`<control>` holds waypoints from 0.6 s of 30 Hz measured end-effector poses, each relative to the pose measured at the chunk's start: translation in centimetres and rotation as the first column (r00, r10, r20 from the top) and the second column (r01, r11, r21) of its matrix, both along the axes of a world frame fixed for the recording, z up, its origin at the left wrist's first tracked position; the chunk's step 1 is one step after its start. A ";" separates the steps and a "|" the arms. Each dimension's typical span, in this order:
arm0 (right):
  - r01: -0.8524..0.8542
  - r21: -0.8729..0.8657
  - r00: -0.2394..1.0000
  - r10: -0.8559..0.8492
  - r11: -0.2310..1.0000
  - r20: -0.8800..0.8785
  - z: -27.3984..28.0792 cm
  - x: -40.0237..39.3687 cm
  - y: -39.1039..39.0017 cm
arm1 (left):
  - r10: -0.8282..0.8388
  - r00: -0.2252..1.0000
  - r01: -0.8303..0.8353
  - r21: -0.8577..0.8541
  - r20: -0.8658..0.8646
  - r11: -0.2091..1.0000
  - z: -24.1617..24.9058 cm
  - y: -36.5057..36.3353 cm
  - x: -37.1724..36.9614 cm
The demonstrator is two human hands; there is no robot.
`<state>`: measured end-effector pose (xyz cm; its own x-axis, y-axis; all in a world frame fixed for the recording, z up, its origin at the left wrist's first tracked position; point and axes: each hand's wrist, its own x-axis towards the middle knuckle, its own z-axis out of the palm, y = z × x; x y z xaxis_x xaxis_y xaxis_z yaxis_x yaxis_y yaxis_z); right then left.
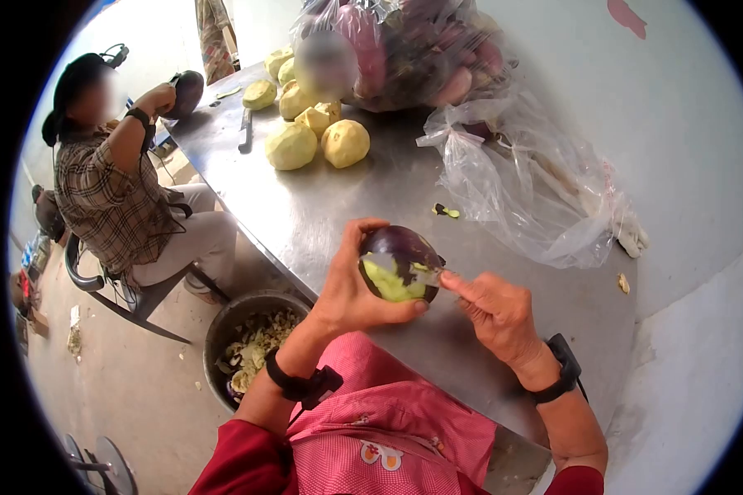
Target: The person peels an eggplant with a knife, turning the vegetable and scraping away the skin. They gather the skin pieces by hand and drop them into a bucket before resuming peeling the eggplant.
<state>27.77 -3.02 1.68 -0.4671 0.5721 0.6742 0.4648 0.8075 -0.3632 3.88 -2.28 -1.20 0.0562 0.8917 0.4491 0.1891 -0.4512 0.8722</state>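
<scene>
**Round aubergine held up over the steel table, blade at its bared patch**

Your left hand [351,289] cups the round purple aubergine [398,264] above the steel table's [322,206] near edge, fingers wrapped around it so the peeled green patch faces the blade. Your right hand [495,313] is clenched on a small knife [428,276], its edge laid against the skin. Left of the table, a metal bucket [223,330] sits below, where peelings drop. Peeled pale aubergines [318,136] lie at the table's far end.

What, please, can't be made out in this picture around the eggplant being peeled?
Head view:
- Knife: handle hidden inside the right hand.
- Eggplant: far side covered by the left hand.
- Bucket: part hidden under the steel table.
- Bag contents: blurred behind plastic.
</scene>
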 end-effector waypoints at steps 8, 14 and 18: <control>0.012 -0.051 1.000 -0.012 0.999 0.012 0.2 0.5 0.3 | -0.050 0.999 0.050 -0.039 0.000 0.998 0.3 0.1 -0.5; -0.011 -0.044 1.000 0.011 0.999 0.007 0.4 0.2 0.0 | -0.120 0.993 0.120 -0.051 -0.010 0.992 0.8 -0.1 -0.1; -0.012 -0.050 1.000 0.013 0.999 0.013 0.5 0.0 -0.2 | -0.090 0.996 0.091 -0.067 0.012 0.994 0.2 0.0 -0.2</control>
<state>27.77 -3.21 2.15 -0.4834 0.5988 0.6386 0.4597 0.7944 -0.3969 3.72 -2.32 -1.04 0.1342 0.9113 0.3893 0.1425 -0.4066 0.9024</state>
